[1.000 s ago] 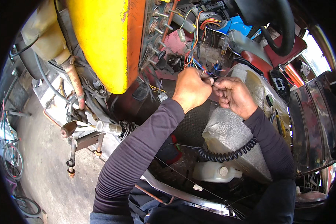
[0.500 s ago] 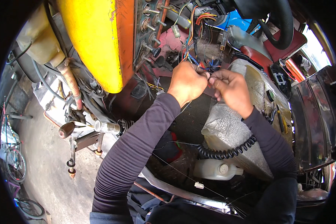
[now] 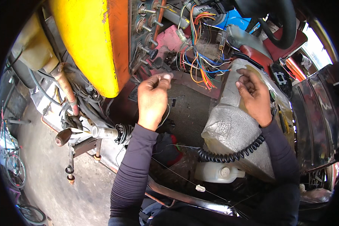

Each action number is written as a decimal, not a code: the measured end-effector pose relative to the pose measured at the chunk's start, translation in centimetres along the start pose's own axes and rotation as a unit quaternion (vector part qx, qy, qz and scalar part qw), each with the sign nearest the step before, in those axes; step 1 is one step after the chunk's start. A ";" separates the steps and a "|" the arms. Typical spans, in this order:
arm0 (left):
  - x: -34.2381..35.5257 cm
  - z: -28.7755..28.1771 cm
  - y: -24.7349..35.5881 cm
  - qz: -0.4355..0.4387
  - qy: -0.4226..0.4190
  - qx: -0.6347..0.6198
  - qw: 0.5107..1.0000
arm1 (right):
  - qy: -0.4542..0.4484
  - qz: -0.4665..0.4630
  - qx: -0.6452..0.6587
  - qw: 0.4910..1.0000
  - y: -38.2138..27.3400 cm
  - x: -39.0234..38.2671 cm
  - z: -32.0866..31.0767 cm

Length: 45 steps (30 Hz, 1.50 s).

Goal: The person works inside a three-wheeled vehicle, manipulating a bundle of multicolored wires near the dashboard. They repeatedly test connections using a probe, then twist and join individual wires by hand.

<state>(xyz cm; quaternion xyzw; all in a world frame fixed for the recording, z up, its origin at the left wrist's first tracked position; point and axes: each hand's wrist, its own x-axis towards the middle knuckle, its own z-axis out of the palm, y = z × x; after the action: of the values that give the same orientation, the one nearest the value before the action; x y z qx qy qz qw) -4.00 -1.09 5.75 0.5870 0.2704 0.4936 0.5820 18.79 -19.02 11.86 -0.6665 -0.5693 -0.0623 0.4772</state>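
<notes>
My left hand (image 3: pixel 153 98) is pinched shut beside the yellow and orange body panel (image 3: pixel 84 41); what is between its fingertips is too small to name, and a thin pale wire hangs below it. My right hand (image 3: pixel 254 97) is open, fingers loosely curled apart, over the silver padded cover (image 3: pixel 226 120). Between and above my hands, a loose bundle of coloured wires (image 3: pixel 205 77) fans out, some ends orange, others blue. A panel of threaded studs and knobs (image 3: pixel 145 30) runs along the orange edge above my left hand.
A black steering wheel (image 3: pixel 288 28) is at upper right. A translucent jug (image 3: pixel 214 171) and a black coiled cable (image 3: pixel 233 154) lie low in the middle. A pipe bracket (image 3: pixel 83 147) juts over the concrete floor (image 3: pixel 64 203), with bicycles (image 3: pixel 15 169) at far left.
My hands have parted: the left moved left and down from the wire bundle, the right moved right and opened. The coloured wires now hang uncovered between them.
</notes>
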 end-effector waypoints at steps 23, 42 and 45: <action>3.7 2.2 0.2 0.226 -0.168 0.339 0.897 | -0.125 -0.274 -0.386 0.872 -2.3 1.9 6.0; 2.4 4.2 2.2 0.130 -0.193 0.184 0.955 | -0.052 -0.213 -0.114 0.969 -2.8 0.4 5.0; 2.2 4.7 2.1 0.180 -0.183 0.176 0.950 | -0.065 -0.138 -0.073 0.986 -3.1 0.5 5.0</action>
<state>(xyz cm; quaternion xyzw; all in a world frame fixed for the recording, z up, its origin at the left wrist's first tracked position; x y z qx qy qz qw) 0.48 -1.50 9.05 0.7992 0.1315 0.4184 0.4110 14.15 -15.44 11.21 -0.6173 -0.6795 -0.1253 0.3763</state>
